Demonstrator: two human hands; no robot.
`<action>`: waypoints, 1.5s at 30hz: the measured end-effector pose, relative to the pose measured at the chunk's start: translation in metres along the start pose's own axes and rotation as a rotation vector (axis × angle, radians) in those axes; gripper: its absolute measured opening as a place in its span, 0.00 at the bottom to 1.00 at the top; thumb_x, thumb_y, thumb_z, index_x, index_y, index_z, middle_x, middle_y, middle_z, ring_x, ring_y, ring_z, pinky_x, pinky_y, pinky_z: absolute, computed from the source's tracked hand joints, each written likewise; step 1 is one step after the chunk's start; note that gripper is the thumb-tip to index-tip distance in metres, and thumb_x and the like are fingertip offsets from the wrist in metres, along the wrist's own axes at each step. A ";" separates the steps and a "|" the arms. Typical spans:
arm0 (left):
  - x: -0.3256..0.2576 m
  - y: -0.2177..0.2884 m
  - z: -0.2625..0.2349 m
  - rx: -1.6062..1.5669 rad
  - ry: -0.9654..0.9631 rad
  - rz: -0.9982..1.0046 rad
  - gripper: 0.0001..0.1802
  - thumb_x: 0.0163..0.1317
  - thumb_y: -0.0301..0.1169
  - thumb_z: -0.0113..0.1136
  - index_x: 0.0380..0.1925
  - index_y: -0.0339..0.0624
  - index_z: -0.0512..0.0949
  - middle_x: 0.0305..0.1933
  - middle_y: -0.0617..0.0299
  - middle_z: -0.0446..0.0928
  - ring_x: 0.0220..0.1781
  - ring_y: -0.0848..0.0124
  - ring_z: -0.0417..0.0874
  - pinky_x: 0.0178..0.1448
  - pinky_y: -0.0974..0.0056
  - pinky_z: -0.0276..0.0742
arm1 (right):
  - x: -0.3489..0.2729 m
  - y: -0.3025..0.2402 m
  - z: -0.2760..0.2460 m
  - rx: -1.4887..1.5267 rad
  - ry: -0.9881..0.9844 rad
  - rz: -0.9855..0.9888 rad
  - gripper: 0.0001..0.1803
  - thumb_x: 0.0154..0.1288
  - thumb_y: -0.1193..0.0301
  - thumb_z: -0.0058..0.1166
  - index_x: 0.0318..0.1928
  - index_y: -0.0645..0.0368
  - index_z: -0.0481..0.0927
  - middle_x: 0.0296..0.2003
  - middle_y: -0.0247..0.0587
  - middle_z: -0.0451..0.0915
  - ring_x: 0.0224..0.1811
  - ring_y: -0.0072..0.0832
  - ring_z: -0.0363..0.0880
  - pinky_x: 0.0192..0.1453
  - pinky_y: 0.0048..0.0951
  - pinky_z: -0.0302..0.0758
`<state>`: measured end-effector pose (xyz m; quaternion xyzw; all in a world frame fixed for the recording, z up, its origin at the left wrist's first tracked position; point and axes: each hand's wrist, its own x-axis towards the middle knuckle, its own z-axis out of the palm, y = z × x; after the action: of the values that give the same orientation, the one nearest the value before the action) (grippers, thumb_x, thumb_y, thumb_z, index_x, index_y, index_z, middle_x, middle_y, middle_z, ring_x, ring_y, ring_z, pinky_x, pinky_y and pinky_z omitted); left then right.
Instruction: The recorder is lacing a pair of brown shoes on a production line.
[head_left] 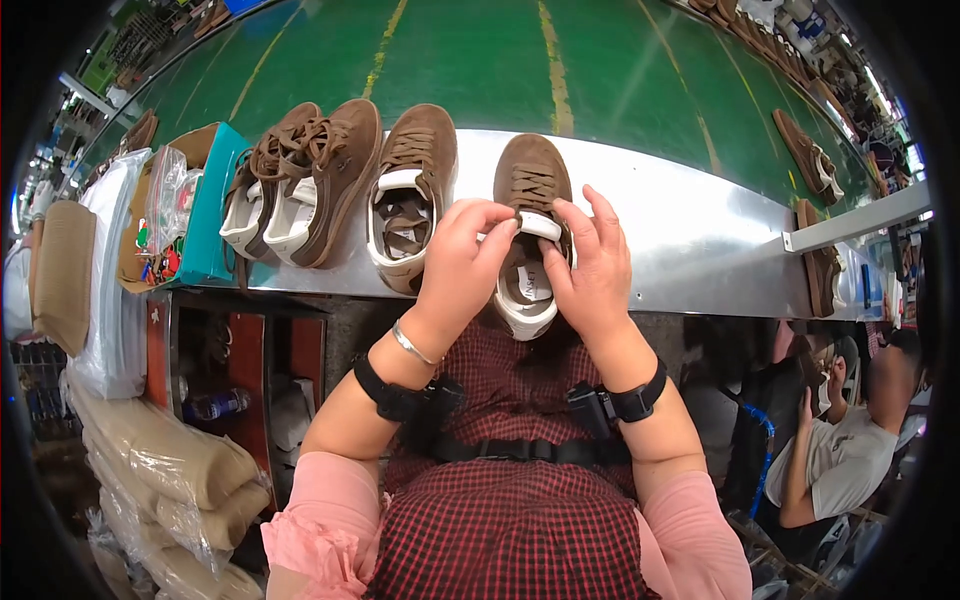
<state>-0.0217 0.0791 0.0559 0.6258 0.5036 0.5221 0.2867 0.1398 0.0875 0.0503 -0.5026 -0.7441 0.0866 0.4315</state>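
Note:
A brown suede sneaker (535,165) with a white lining stands in front of me at the metal ledge, toe pointing away, its laces threaded. My left hand (463,258) pinches thumb and forefinger at the left side of the shoe's white tongue (540,226), by the top of the lacing. Whether a lace end is in that pinch is hidden. My right hand (594,262) grips the tongue's right side, thumb inside the opening, other fingers raised. Just left sits a matching laced sneaker (422,140), with loose laces inside it.
Another pair of brown sneakers (345,150) leans farther left, beside a teal box (208,245) of small bagged parts. Beyond the metal ledge (690,240) runs a green belt (480,60). A metal bar (860,218) crosses at right, where a co-worker (845,450) sits.

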 end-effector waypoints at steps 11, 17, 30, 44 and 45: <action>0.014 -0.003 0.006 0.260 -0.099 0.027 0.10 0.55 0.23 0.59 0.38 0.35 0.76 0.41 0.55 0.74 0.39 0.64 0.78 0.46 0.62 0.74 | -0.004 0.012 0.016 0.112 0.095 -0.135 0.17 0.44 0.83 0.55 0.37 0.55 0.80 0.47 0.41 0.78 0.43 0.38 0.77 0.47 0.35 0.76; 0.006 -0.006 0.006 0.709 -0.177 0.155 0.25 0.48 0.22 0.59 0.50 0.38 0.70 0.46 0.48 0.73 0.48 0.49 0.75 0.52 0.53 0.72 | -0.010 0.017 0.025 0.373 0.160 0.059 0.16 0.47 0.83 0.56 0.38 0.56 0.81 0.47 0.42 0.78 0.44 0.38 0.77 0.49 0.34 0.75; -0.014 0.017 -0.020 0.243 -0.006 0.157 0.17 0.53 0.30 0.61 0.42 0.35 0.74 0.42 0.47 0.76 0.44 0.52 0.78 0.50 0.58 0.74 | -0.010 0.024 0.016 0.292 0.071 0.053 0.16 0.47 0.78 0.59 0.41 0.57 0.79 0.47 0.44 0.78 0.48 0.41 0.75 0.53 0.37 0.73; 0.005 0.033 0.027 0.514 -0.582 0.024 0.27 0.59 0.50 0.55 0.27 0.31 0.80 0.33 0.41 0.79 0.36 0.46 0.81 0.42 0.50 0.77 | -0.025 0.051 0.011 1.181 -0.098 0.537 0.15 0.71 0.73 0.43 0.55 0.64 0.67 0.54 0.48 0.74 0.54 0.29 0.72 0.58 0.32 0.71; 0.000 0.035 0.025 0.540 -0.557 0.048 0.26 0.59 0.49 0.55 0.28 0.30 0.80 0.33 0.41 0.79 0.37 0.48 0.81 0.43 0.51 0.77 | -0.026 0.053 0.010 1.164 -0.105 0.555 0.15 0.70 0.73 0.44 0.55 0.64 0.67 0.54 0.47 0.74 0.54 0.29 0.72 0.58 0.32 0.71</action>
<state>0.0134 0.0718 0.0801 0.8082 0.5108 0.1874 0.2253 0.1713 0.0942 -0.0002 -0.3554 -0.4381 0.6087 0.5579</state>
